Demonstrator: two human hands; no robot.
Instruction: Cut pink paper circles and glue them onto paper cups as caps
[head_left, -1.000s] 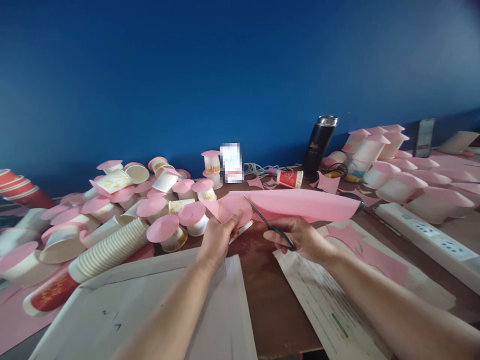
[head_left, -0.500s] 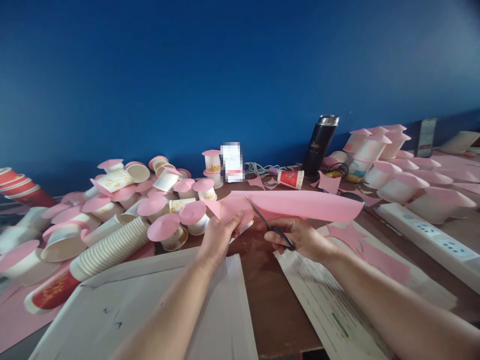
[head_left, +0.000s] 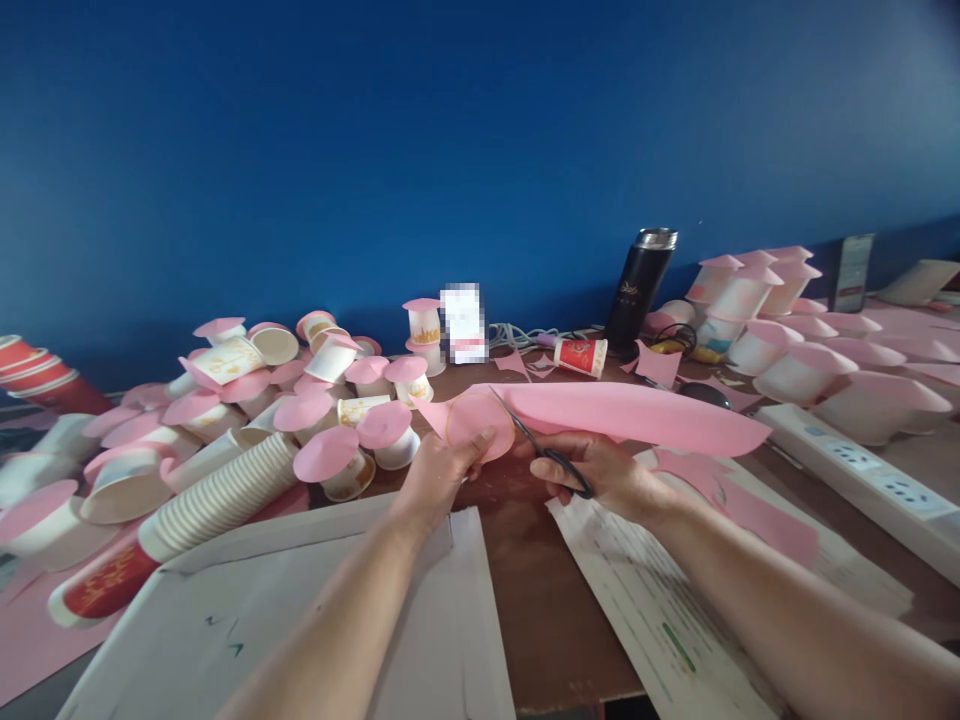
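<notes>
My left hand (head_left: 442, 470) pinches the lower edge of a pink paper sheet (head_left: 622, 412), thumb on top, near a circle outlined on it. The sheet stretches away to the right as a long curled strip. My right hand (head_left: 600, 470) is closed around the black handles of a pair of scissors (head_left: 551, 455). The blades point up and left, lying against the paper along the right side of the circle. Left of my hands, several white paper cups with pink paper discs (head_left: 330, 455) lie in a heap.
A long stack of paper cups (head_left: 217, 500) lies at the left beside a white sheet (head_left: 300, 620). Behind my hands are a red cup (head_left: 580, 357), a black thermos (head_left: 640, 290) and a phone (head_left: 465, 322). At right are a power strip (head_left: 862, 480) and more disc-topped cups (head_left: 802, 375).
The pink sheet has turned and shifted slightly right, so more of the circle shows beside my left thumb. The scissors have moved a little and stay at the circle's edge.
</notes>
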